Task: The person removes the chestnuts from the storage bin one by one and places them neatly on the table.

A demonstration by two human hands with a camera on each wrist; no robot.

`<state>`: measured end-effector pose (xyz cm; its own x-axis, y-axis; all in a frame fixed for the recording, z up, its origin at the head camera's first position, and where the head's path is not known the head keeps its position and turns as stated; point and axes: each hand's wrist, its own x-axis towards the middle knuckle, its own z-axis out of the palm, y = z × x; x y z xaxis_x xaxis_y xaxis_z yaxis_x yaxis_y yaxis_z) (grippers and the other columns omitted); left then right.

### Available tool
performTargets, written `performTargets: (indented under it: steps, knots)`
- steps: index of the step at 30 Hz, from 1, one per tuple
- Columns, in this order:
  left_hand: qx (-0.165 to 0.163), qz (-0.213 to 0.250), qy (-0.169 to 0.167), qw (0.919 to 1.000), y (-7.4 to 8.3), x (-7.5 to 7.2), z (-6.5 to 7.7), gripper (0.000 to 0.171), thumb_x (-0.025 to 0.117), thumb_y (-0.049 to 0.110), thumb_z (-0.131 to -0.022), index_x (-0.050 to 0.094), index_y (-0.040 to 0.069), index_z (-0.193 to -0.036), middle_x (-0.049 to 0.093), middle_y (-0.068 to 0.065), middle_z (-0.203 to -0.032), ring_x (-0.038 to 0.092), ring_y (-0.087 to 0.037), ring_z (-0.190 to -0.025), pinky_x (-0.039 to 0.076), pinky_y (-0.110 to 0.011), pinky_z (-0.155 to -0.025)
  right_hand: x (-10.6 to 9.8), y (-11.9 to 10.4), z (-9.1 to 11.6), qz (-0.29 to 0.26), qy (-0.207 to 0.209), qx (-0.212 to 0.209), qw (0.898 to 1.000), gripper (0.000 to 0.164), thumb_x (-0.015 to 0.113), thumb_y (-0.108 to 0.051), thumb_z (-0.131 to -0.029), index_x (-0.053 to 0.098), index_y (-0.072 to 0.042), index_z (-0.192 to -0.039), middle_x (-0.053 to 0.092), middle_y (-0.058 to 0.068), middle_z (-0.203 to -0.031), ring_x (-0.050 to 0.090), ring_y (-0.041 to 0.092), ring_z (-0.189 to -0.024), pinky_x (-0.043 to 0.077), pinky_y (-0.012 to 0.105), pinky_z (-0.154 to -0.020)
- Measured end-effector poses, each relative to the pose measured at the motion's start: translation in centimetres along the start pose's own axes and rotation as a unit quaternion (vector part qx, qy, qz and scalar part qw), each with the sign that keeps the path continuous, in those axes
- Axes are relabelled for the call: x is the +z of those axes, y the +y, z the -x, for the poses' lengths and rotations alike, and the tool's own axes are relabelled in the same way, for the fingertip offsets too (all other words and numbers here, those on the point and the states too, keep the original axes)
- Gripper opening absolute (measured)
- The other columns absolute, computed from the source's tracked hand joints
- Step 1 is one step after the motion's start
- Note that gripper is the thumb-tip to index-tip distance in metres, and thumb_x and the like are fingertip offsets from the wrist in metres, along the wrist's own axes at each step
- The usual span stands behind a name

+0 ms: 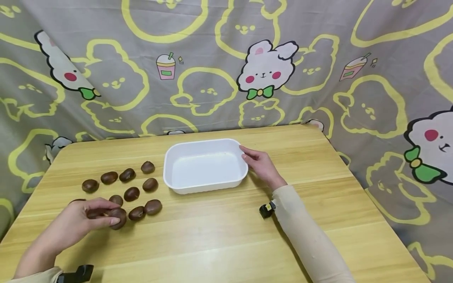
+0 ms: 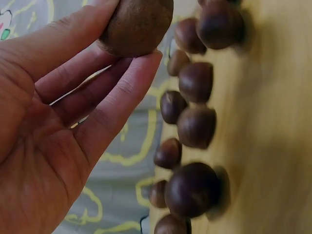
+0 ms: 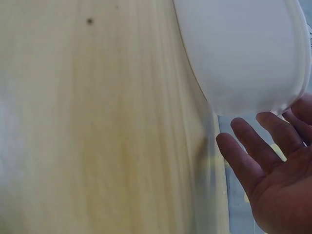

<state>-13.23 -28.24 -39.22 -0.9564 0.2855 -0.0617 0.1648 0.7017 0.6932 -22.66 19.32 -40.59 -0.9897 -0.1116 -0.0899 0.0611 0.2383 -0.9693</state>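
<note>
My left hand pinches a brown chestnut between thumb and fingertips, above the table's left part. In the left wrist view this chestnut shows at the top, cut off by the frame. Several more chestnuts lie in loose rows beyond and beside the hand, one of them to its right; some are partly hidden behind the fingers. A white rectangular tray stands right of them, with nothing inside. At its right end my right hand holds the rim by thumb and forefinger, its other fingers spread.
The wooden table runs back to a grey patterned curtain, which also hangs along both sides. Black wrist-worn devices sit at both cuffs, the right one above the tabletop.
</note>
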Motion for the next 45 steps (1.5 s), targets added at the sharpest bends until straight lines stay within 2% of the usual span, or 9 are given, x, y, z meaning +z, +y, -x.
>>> performTargets:
  steps: [4, 8, 14, 17, 22, 28, 39, 45]
  knots:
    - [0.013, -0.013, -0.005, 0.9998, -1.0, 0.3, 0.2, 0.03, 0.082, 0.021, -0.081, 0.072, 0.008, -0.107, 0.071, 0.004, -0.092, 0.066, -0.006, -0.081, 0.053, -0.021, -0.067, -0.1, 0.1, -0.2, 0.009, 0.001, -0.003, 1.0, 0.039, 0.054, -0.011, -0.102, 0.051, -0.003, -0.14, 0.046, 0.012, -0.146, 0.046, 0.026, -0.131, 0.043, 0.032, -0.102]
    - [0.01, -0.026, -0.008, 0.9996, -1.6, 0.8, 0.4, 0.031, 0.083, 0.022, -0.08, 0.073, 0.008, -0.106, 0.069, 0.008, -0.086, 0.063, -0.006, -0.077, 0.052, -0.023, -0.066, -0.1, 0.4, -0.4, 0.018, 0.002, -0.004, 1.0, 0.039, 0.054, -0.011, -0.102, 0.051, -0.003, -0.14, 0.046, 0.012, -0.145, 0.046, 0.026, -0.131, 0.043, 0.033, -0.102]
    - [0.005, -0.059, -0.012, 0.9982, -2.1, 1.1, 0.1, 0.031, 0.083, 0.024, -0.08, 0.073, 0.007, -0.104, 0.068, 0.009, -0.085, 0.062, -0.004, -0.076, 0.051, -0.024, -0.065, -0.4, 2.6, -1.7, 0.001, 0.004, -0.008, 1.0, 0.039, 0.056, -0.016, -0.102, 0.053, -0.009, -0.14, 0.045, 0.008, -0.146, 0.044, 0.024, -0.132, 0.042, 0.033, -0.103]
    - [-0.005, -0.073, -0.022, 0.9971, -2.2, 1.0, -0.3, 0.035, 0.082, 0.027, -0.081, 0.072, 0.005, -0.106, 0.068, 0.007, -0.085, 0.061, -0.005, -0.076, 0.051, -0.025, -0.064, -0.4, 3.4, -1.8, 0.005, 0.013, -0.014, 1.0, 0.039, 0.057, -0.02, -0.102, 0.054, -0.012, -0.14, 0.046, 0.007, -0.146, 0.045, 0.023, -0.132, 0.042, 0.032, -0.103]
    - [-0.024, -0.062, -0.056, 0.9962, -2.4, 1.0, -0.1, 0.036, 0.081, 0.028, -0.082, 0.071, 0.004, -0.107, 0.067, 0.005, -0.086, 0.061, -0.005, -0.076, 0.05, -0.025, -0.064, 0.0, 3.9, -1.5, 0.007, 0.006, -0.012, 1.0, 0.039, 0.057, -0.021, -0.102, 0.055, -0.013, -0.14, 0.048, 0.007, -0.145, 0.048, 0.022, -0.13, 0.044, 0.03, -0.1]
    - [-0.026, -0.057, -0.057, 0.9964, -2.5, 1.4, 0.0, 0.035, 0.082, 0.029, -0.08, 0.072, 0.006, -0.104, 0.067, 0.005, -0.086, 0.06, -0.006, -0.076, 0.05, -0.025, -0.065, 0.2, 4.0, -1.3, -0.01, 0.004, -0.016, 1.0, 0.039, 0.057, -0.019, -0.102, 0.055, -0.011, -0.14, 0.047, 0.008, -0.146, 0.048, 0.023, -0.129, 0.046, 0.028, -0.097]
    - [-0.036, -0.082, -0.058, 0.9943, -2.3, 1.2, -0.6, 0.037, 0.082, 0.032, -0.08, 0.071, 0.006, -0.104, 0.066, 0.003, -0.088, 0.059, -0.01, -0.077, 0.048, -0.026, -0.066, -0.1, 3.5, -1.7, 0.004, 0.012, -0.025, 1.0, 0.039, 0.057, -0.021, -0.102, 0.056, -0.013, -0.139, 0.05, 0.005, -0.144, 0.05, 0.019, -0.128, 0.046, 0.028, -0.098]
    - [-0.036, -0.095, -0.057, 0.9932, -2.2, 1.2, -0.8, 0.036, 0.081, 0.034, -0.081, 0.072, 0.009, -0.105, 0.066, 0.002, -0.092, 0.058, -0.014, -0.082, 0.047, -0.028, -0.068, -0.2, 3.4, -1.8, 0.003, 0.007, -0.027, 1.0, 0.039, 0.057, -0.02, -0.102, 0.056, -0.011, -0.139, 0.049, 0.008, -0.144, 0.05, 0.021, -0.127, 0.046, 0.029, -0.097]
